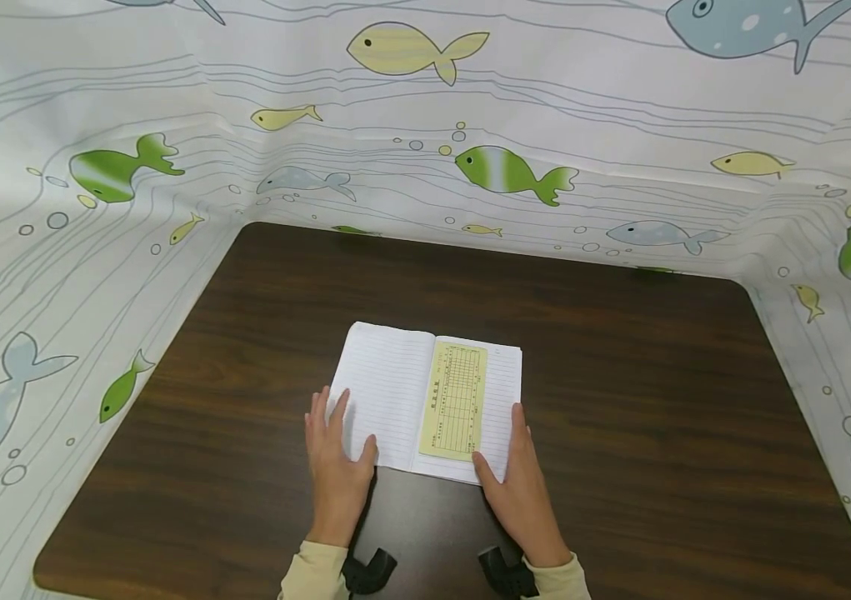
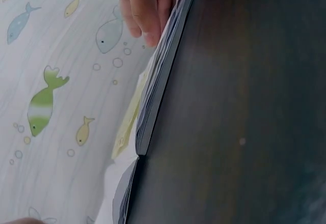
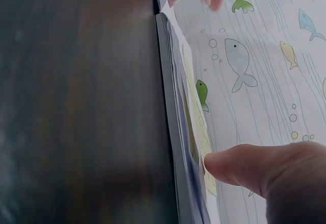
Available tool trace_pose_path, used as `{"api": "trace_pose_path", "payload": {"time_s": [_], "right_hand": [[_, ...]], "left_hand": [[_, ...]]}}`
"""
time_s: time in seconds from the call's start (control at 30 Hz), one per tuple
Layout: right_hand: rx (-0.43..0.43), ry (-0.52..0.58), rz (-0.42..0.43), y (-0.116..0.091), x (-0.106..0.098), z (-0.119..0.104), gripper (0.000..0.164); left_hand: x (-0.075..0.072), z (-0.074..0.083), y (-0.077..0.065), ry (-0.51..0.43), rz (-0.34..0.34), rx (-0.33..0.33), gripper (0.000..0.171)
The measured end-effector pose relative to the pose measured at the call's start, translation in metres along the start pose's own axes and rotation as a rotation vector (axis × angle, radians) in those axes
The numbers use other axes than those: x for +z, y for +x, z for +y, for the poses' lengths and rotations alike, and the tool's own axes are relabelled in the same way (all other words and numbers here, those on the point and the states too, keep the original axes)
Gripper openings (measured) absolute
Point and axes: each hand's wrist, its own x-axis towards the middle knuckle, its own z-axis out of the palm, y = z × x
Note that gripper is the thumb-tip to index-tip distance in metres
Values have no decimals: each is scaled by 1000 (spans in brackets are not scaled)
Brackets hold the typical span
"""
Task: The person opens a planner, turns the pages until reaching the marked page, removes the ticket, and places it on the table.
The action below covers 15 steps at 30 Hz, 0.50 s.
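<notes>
Notebook (image 1: 383,392) opened flat on tabletop (image 1: 658,417) — yellow slip (image 1: 455,400) (printed grid) on right page. Left hand (image 1: 338,471) spread wide at left edge — right hand (image 1: 520,493) spread, thumb touching slip's lower corner.

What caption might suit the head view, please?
Left hand and right hand flank an open notebook bearing a yellow slip.

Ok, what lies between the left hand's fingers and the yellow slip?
The lined left page, then the centre fold, with no loose object on that stretch; the head view shows it.
</notes>
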Motion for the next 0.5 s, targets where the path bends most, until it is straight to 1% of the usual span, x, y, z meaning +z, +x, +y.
{"api": "trace_pose_path", "payload": {"time_s": [0.1, 0.17, 0.27, 0.33, 0.4, 0.5], "right_hand": [[5, -3, -6, 1, 0, -1, 94], [8, -4, -9, 1, 0, -1, 94], [10, -2, -9, 0, 1, -2, 94], [9, -3, -4, 0, 1, -2, 93], [3, -8, 5, 0, 2, -2, 92], [-4, -15, 13, -1, 2, -2, 90]], "left_hand": [[2, 0, -2, 4, -30, 111, 52], [4, 1, -3, -34, -44, 161, 42], [6, 2, -5, -93, -43, 228, 36], [7, 4, -6, -126, -72, 271, 36], [8, 6, -7, -144, -142, 311, 37], [10, 8, -10, -129, -303, 362, 40]]}}
